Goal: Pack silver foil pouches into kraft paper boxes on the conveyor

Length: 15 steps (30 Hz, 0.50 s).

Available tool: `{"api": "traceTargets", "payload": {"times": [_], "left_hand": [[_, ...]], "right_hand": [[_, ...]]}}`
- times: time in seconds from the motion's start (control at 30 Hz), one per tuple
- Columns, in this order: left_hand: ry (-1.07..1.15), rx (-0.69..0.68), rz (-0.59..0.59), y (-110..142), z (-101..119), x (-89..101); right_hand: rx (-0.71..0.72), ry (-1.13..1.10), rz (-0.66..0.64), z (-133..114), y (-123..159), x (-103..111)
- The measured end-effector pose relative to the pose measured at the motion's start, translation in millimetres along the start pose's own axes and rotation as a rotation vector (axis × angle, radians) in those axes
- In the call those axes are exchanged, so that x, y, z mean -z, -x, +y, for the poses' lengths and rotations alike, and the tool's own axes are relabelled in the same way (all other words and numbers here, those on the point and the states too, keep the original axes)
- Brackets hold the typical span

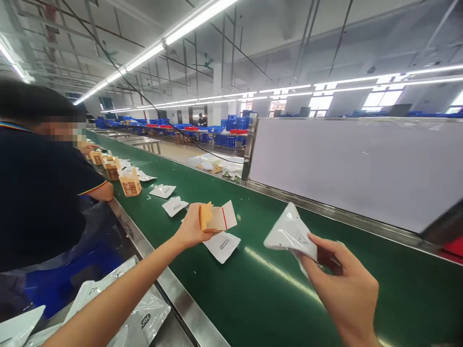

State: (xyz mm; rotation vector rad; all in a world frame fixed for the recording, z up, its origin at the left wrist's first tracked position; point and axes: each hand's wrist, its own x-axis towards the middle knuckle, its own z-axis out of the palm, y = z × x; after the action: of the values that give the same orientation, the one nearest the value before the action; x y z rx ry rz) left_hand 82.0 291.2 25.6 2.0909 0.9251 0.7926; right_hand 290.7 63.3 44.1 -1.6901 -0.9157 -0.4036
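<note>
My left hand (191, 227) grips a small brown cardboard box (217, 218) with an open white flap, held just above the green conveyor belt (253, 289). My right hand (345, 286) holds a white plastic pouch (291, 233) by its lower corner, lifted off the belt. A white pouch with a printed label (222, 246) lies flat on the belt right below the box. Two more white pouches (174, 206) lie farther up the belt.
A person in a dark shirt (39, 193) sits at my left beside the belt. Brown boxes (130, 183) stand near that person. A white panel (354, 168) lines the belt's far side. Empty plastic bags (144, 318) pile at the steel edge near me.
</note>
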Motion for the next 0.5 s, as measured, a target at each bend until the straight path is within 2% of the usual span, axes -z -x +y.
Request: {"api": "traceTargets", "payload": {"times": [0.07,0.1,0.17,0.27,0.37,0.43,0.5], "left_hand": [[-0.115,-0.134,0.103,17,33,-27.3],[-0.171,-0.197,0.167,24,47,-39.2],[-0.259,-0.316,0.278,37,69,-57.5],[-0.369,-0.532,0.351,44,86,-72.0],[-0.422,-0.708,0.333,43,91,-80.8],[-0.412,-0.809,0.317,44,94,-88.7],[-0.413,-0.914,0.299,48,99,-99.8]], "right_hand": [[0.314,0.032,0.151,-25,-3,-6],[0.421,0.062,0.167,-34,-2,-10],[0.537,0.105,0.109,-42,3,-15],[0.626,0.101,-0.077,-37,11,-15],[0.675,0.05,-0.263,-24,10,-6],[0.657,0.008,-0.367,-16,6,2],[0.549,-0.046,-0.524,-8,1,9]]}}
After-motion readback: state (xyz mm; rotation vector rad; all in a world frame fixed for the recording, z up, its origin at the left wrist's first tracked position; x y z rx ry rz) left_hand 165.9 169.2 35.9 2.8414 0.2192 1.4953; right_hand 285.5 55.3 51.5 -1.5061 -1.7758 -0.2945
